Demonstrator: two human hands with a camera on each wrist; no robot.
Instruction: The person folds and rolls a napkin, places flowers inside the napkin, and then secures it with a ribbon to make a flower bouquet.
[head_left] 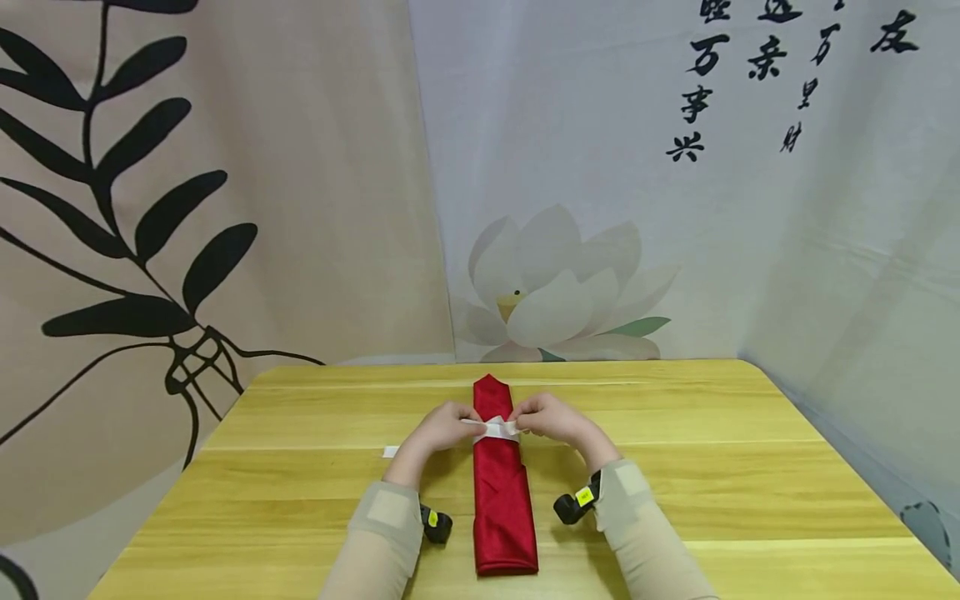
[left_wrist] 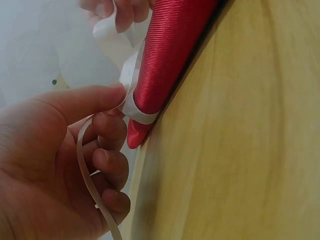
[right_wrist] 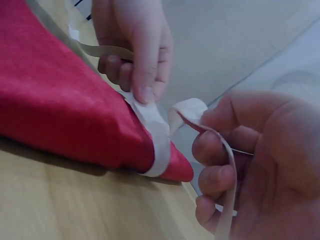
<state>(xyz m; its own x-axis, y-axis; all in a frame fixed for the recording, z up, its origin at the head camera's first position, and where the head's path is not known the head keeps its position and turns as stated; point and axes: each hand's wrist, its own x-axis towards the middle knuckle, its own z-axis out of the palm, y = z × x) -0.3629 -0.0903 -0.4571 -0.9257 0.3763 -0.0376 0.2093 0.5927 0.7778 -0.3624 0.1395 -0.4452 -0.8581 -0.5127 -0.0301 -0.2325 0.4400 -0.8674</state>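
Note:
A folded red satin cloth [head_left: 501, 508] lies lengthwise on the table, with a white ribbon [head_left: 497, 428] wrapped around its upper part. My left hand [head_left: 448, 427] pinches one end of the ribbon between thumb and forefinger, close to the cloth's left edge. On the other side my right hand [head_left: 551, 418] pinches the other end. The left wrist view shows the ribbon's tail running down across the curled fingers [left_wrist: 111, 167] of the left hand. In the right wrist view a loop of ribbon [right_wrist: 190, 107] stands up beside the right thumb, its tail hanging over the palm.
The wooden table [head_left: 712, 467] spreads out on both sides of the cloth. A short white piece of ribbon [head_left: 390, 452] shows left of the left wrist. Behind the table hangs a printed curtain [head_left: 337, 208]. Black wrist cameras [head_left: 576, 502] sit low beside the cloth.

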